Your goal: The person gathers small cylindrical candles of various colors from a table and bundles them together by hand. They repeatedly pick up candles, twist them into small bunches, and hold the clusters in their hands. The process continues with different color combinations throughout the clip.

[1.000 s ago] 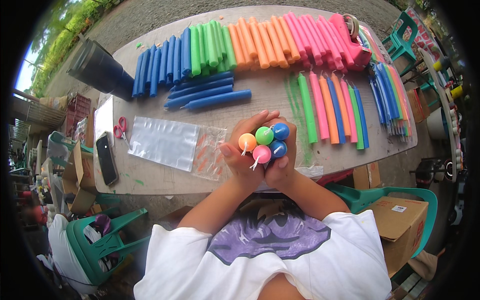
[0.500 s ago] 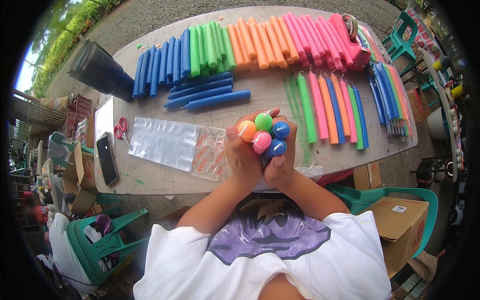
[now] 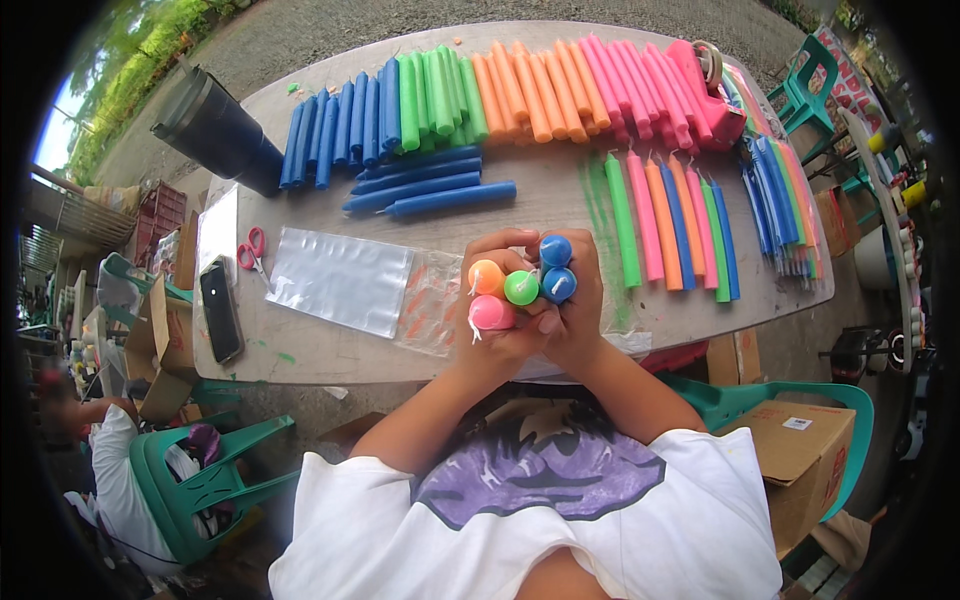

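A bundle of taper candles stands between my two hands, wick ends pointing up at me. In it are an orange candle [image 3: 487,277], a pink candle [image 3: 491,312], a green candle [image 3: 521,287] and two blue candles [image 3: 557,268]. My left hand [image 3: 498,350] is closed round the orange and pink side. On the blue side, my right hand [image 3: 582,305] wraps the bundle. The candles' lower lengths are hidden by my hands. Beside my left hand lie a printed plastic wrapper [image 3: 430,305] and a clear plastic bag [image 3: 340,280], both flat on the table.
Rows of blue [image 3: 335,130], green [image 3: 440,95], orange [image 3: 540,90] and pink candles [image 3: 640,85] line the table's far side. Mixed candles [image 3: 672,225], filled packs [image 3: 785,200], a tape dispenser [image 3: 712,110], scissors [image 3: 252,252], a phone [image 3: 221,310] and a tumbler [image 3: 220,130] lie around.
The candles in my hands have shifted: the green one sits in the middle, pink lower left, the blue ones stacked on the right. My left fingers now reach over the far side.
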Available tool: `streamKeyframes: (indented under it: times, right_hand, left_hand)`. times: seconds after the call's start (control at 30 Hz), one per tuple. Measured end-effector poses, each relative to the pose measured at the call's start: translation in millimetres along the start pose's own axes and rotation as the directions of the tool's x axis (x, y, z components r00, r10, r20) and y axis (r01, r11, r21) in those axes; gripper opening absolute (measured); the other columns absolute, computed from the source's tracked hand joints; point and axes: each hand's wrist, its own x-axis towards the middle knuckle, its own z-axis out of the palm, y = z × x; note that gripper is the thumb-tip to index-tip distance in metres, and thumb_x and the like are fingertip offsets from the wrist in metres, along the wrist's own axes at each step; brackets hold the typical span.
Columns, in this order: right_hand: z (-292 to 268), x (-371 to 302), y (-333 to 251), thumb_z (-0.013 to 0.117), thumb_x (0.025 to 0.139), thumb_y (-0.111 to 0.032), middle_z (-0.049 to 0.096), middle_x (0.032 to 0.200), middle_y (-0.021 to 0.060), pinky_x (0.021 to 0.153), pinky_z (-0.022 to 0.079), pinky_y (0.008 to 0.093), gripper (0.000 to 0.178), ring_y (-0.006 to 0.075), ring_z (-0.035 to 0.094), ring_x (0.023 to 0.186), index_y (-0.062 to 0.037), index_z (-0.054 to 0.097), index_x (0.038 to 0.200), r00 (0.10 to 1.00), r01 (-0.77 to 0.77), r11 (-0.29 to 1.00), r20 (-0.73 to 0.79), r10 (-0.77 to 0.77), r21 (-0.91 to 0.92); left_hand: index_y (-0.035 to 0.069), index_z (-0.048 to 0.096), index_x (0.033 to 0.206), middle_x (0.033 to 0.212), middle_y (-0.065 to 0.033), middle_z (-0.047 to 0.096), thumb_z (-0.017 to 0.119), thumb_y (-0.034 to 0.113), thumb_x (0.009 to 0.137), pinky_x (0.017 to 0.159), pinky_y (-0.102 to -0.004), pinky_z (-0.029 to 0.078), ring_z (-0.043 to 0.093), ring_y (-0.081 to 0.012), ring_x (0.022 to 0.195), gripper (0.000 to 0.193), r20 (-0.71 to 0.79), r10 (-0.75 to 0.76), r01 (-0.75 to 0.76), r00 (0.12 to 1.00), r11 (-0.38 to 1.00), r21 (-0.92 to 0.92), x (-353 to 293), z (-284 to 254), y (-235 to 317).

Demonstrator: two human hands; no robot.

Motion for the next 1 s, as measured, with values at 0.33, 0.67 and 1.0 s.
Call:
streamKeyframes:
  times: [0.33, 0.67, 1.0]
  right_hand:
    - [-1.7, 5.4, -18.9, 0.065, 0.082, -0.009, 0.058, 0.107, 0.0168, 0.078, 0.048, 0.0421, 0.039, 0.0368, 0.060, 0.093, -0.0065, 0.048, 0.118, 0.959, -0.151, 0.985, 0.230, 0.167, -0.084]
    - [65.5, 80.3, 11.6, 0.067, 0.081, -0.019, 0.060, 0.098, 0.0138, 0.072, 0.052, 0.0437, 0.039, 0.0340, 0.063, 0.088, -0.0061, 0.053, 0.114, 0.764, 0.197, 0.888, 0.633, 0.127, -0.415]
    - [98.9, 115.7, 27.3, 0.060, 0.085, -0.029, 0.056, 0.110, 0.0136, 0.092, 0.046, 0.0385, 0.039, 0.0290, 0.055, 0.106, -0.0052, 0.057, 0.116, 0.719, 0.357, 0.846, 0.695, 0.023, -0.396]
  left_hand:
    - [0.009, 0.043, 0.103, 0.094, -0.0097, 0.056, 0.063, 0.007, 0.090, 0.086, -0.0362, 0.046, 0.058, -0.0190, 0.088, 0.024, -0.352, 0.035, -0.115, 0.935, 0.971, -0.209, -6.8, -18.2, 1.7]
    - [0.009, 0.041, 0.103, 0.082, -0.0074, 0.056, 0.069, -0.008, 0.075, 0.066, -0.0283, 0.045, 0.054, -0.0150, 0.067, 0.042, -0.141, 0.300, -0.263, 0.944, 0.936, 0.234, -18.0, -28.2, 6.8]
    - [0.010, 0.043, 0.104, 0.083, -0.0078, 0.057, 0.070, -0.005, 0.074, 0.066, -0.0297, 0.047, 0.058, -0.0175, 0.073, 0.043, -0.122, 0.219, -0.209, 0.968, 0.974, 0.090, -21.1, -39.8, -7.3]
